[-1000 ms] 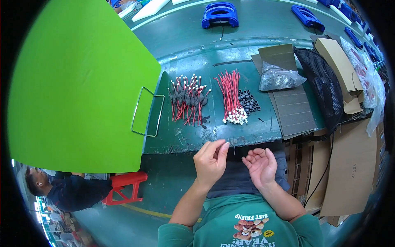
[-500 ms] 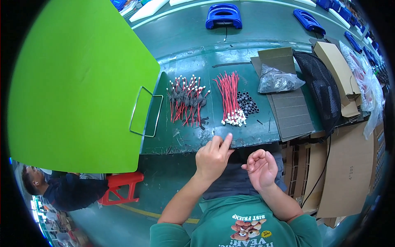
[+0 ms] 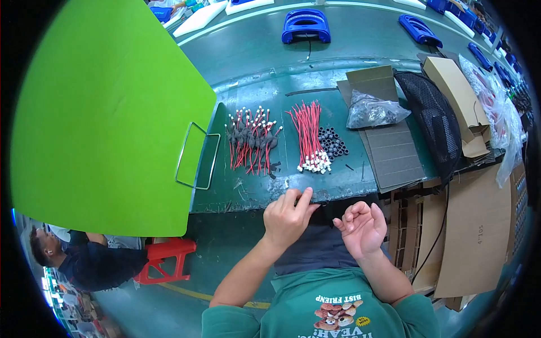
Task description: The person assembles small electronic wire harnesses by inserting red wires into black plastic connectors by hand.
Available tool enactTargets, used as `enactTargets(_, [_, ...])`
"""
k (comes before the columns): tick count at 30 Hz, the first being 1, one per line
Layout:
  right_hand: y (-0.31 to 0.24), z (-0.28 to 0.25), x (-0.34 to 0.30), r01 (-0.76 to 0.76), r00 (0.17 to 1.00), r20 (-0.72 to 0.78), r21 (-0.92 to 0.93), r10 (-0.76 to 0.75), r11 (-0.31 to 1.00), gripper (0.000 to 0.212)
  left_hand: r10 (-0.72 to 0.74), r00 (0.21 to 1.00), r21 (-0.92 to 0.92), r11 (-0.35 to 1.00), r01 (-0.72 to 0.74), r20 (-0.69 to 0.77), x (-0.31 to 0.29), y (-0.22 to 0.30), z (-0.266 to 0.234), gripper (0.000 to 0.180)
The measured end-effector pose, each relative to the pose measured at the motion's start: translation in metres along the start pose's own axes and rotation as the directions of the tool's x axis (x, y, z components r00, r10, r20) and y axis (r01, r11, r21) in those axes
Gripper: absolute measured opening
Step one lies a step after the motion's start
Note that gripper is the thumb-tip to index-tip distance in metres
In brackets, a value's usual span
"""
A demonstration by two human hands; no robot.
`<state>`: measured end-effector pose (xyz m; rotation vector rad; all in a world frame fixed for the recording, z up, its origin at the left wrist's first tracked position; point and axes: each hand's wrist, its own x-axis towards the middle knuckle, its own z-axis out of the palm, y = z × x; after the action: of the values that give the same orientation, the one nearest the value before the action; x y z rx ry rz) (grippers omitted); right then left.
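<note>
My left hand (image 3: 286,221) is at the front edge of the green table (image 3: 242,197), fingers bent and thumb near the index finger. Whatever it pinches, if anything, is hidden or too small to make out. To its right, my right hand (image 3: 362,231) is held palm up over my lap, fingers loosely curled and thumb apart, with nothing visible in it. Beyond the hands lies a bundle of red wires with white connectors (image 3: 309,135). Small black rings (image 3: 333,142) are heaped against its right side. Further left is a pile of red wires with black wrapped middles (image 3: 251,138).
A green panel (image 3: 112,124) with a metal wire handle (image 3: 181,160) stands at the left. Grey cardboard sheets (image 3: 394,160), a clear plastic bag (image 3: 375,110) and a black mesh item (image 3: 434,118) lie right. A person (image 3: 93,262) is beside a red stool (image 3: 169,260).
The whole view has shifted slightly. My left thumb and fingers stay close together at the table edge, and my right fingers have shifted a little. The wires and rings lie as before.
</note>
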<state>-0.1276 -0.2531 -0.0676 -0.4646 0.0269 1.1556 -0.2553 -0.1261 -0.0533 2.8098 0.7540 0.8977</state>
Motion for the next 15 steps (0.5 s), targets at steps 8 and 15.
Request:
enactTargets(8, [-0.004,0.011,0.001,-0.054,0.998,0.042,0.089,0.050,0.995,0.040,0.086,0.994,0.199,0.977,-0.072,-0.066,-0.007,-0.005,0.013,0.043])
enactTargets(15, [-0.002,0.014,-0.001,-0.056,0.997,0.063,0.105,0.050,0.993,0.041,-0.060,0.989,0.028,0.998,0.064,-0.133,-0.001,0.013,-0.004,0.040])
